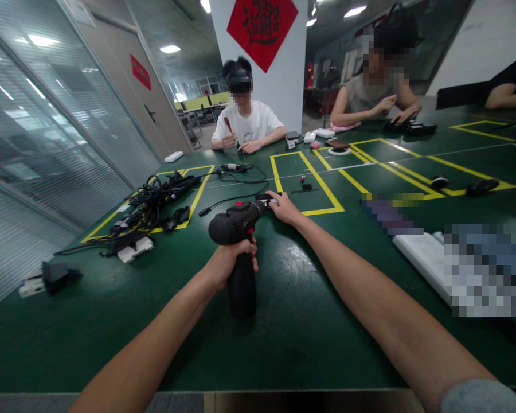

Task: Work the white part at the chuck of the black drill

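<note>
My left hand (231, 259) is wrapped round the grip of a black cordless drill (239, 241) with red trim, holding it over the green table (284, 321). The drill's nose points away from me and to the right. My right hand (284, 207) reaches out to the drill's chuck (267, 202), with its fingers closed around the front end. What sits in the chuck is hidden by those fingers.
A tangle of black cables and chargers (155, 201) lies at the left inside yellow tape lines. A white box (425, 258) sits at the right. Small black parts (306, 186) lie in a yellow square ahead. Two people (246, 123) sit across the table working.
</note>
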`<control>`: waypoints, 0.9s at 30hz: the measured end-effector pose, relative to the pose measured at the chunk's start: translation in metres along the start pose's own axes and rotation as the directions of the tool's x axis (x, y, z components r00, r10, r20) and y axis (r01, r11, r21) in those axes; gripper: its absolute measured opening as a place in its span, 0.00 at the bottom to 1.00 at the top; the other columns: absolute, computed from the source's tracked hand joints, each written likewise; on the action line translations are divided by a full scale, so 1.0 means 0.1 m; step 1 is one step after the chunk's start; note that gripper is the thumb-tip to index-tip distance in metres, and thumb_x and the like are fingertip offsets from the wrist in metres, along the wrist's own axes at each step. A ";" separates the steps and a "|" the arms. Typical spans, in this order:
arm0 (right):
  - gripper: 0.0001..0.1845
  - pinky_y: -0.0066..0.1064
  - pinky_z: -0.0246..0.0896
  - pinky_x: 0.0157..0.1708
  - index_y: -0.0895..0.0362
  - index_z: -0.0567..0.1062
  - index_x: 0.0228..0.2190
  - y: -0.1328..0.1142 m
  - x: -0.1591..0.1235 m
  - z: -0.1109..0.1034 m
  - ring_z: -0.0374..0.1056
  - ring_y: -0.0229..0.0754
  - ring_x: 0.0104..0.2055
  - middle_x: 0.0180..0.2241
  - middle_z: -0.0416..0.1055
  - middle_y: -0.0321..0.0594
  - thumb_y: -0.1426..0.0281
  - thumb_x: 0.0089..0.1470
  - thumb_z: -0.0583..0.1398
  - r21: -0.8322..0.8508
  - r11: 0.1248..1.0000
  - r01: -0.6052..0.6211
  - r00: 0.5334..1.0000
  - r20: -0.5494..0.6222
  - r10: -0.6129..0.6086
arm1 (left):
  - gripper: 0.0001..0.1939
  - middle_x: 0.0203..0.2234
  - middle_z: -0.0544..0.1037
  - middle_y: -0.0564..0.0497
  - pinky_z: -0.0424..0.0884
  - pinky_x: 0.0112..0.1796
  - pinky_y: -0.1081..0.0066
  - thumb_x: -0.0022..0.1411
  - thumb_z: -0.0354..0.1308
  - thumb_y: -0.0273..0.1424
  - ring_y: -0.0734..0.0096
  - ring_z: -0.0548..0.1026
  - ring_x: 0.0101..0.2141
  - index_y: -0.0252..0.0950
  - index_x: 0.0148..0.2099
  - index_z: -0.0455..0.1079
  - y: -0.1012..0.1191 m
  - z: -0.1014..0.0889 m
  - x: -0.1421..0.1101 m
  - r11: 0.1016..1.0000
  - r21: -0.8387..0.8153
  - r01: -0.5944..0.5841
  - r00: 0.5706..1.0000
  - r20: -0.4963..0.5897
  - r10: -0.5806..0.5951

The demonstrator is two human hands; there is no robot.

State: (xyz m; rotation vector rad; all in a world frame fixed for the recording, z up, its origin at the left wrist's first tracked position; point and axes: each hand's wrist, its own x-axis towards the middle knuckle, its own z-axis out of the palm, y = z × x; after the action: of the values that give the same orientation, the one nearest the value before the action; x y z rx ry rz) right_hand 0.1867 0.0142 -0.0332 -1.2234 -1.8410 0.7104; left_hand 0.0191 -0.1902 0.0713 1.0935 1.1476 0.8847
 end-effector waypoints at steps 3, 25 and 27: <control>0.27 0.40 0.50 0.62 0.53 0.66 0.61 0.00 0.00 0.00 0.64 0.46 0.53 0.52 0.58 0.46 0.68 0.60 0.53 -0.002 1.000 -0.005 1.000 0.000 0.005 | 0.11 0.23 0.70 0.55 0.65 0.23 0.73 0.47 0.58 0.30 0.72 0.72 0.19 0.34 0.35 0.65 0.00 0.00 0.00 1.000 -0.018 -0.005 1.000 0.003 0.005; 0.27 0.41 0.51 0.62 0.54 0.67 0.60 0.01 0.01 0.01 0.65 0.47 0.51 0.50 0.59 0.47 0.68 0.59 0.53 -0.017 1.000 0.009 1.000 -0.011 -0.009 | 0.10 0.19 0.69 0.55 0.65 0.23 0.73 0.47 0.59 0.31 0.72 0.71 0.18 0.34 0.34 0.66 0.01 0.04 -0.02 0.999 0.028 -0.028 0.999 -0.033 0.029; 0.27 0.41 0.51 0.62 0.54 0.67 0.60 0.01 0.01 0.01 0.65 0.47 0.51 0.50 0.59 0.47 0.68 0.59 0.53 -0.019 1.000 0.007 1.000 -0.015 -0.007 | 0.10 0.19 0.69 0.55 0.64 0.23 0.73 0.47 0.58 0.31 0.72 0.71 0.18 0.34 0.34 0.66 0.02 0.04 -0.02 0.999 0.036 -0.029 0.999 -0.039 0.031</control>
State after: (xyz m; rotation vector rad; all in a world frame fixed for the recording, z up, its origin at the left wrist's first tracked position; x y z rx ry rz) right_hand 0.1860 0.0156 -0.0340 -1.2303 -1.8425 0.6793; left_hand 0.0230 -0.1927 0.0738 1.1293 1.1861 0.9159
